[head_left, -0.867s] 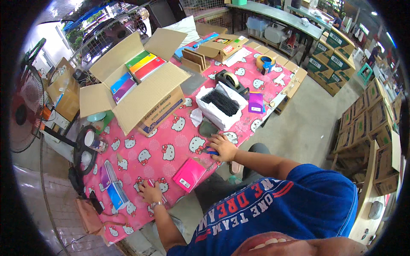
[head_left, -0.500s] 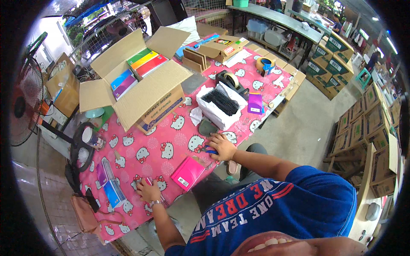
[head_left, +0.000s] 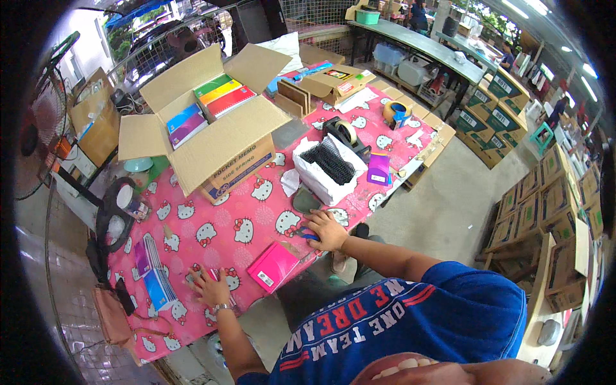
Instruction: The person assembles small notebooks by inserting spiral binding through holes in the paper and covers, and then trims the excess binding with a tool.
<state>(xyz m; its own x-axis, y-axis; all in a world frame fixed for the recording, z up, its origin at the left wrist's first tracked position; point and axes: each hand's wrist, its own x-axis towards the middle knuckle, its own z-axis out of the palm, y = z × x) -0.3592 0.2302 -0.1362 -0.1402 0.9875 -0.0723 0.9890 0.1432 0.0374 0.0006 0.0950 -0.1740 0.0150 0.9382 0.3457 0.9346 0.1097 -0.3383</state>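
Head view showed me a table with a pink cloth (head_left: pixel 196 253), printed with white cartoon cat heads. At the near left, the left hand (head_left: pixel 212 289) lay on this cloth, its fingers spread apart; a small pink thing beside its thumb was too small for me to identify. At the near right, the right hand (head_left: pixel 326 230) rested with bent fingers over a blue-handled tool (head_left: pixel 309 236), and I could not tell if it gripped the handle. Between the hands, at the near table edge, lay a pink notebook (head_left: pixel 274 266), bearing a white label with a barcode. To the left of the left hand I saw blue notebooks (head_left: pixel 158 290). At the far left, an open carton (head_left: pixel 240 168) carried dark printed lettering on its side and held colourful notebooks (head_left: pixel 222 94). Right of it, a white container (head_left: pixel 321 186) held black wire coils (head_left: pixel 330 162), and a purple notebook (head_left: pixel 378 169) with a pale label lay just beside. At the far right, stacked cartons (head_left: pixel 491 119) bore green printed panels with pale lettering.
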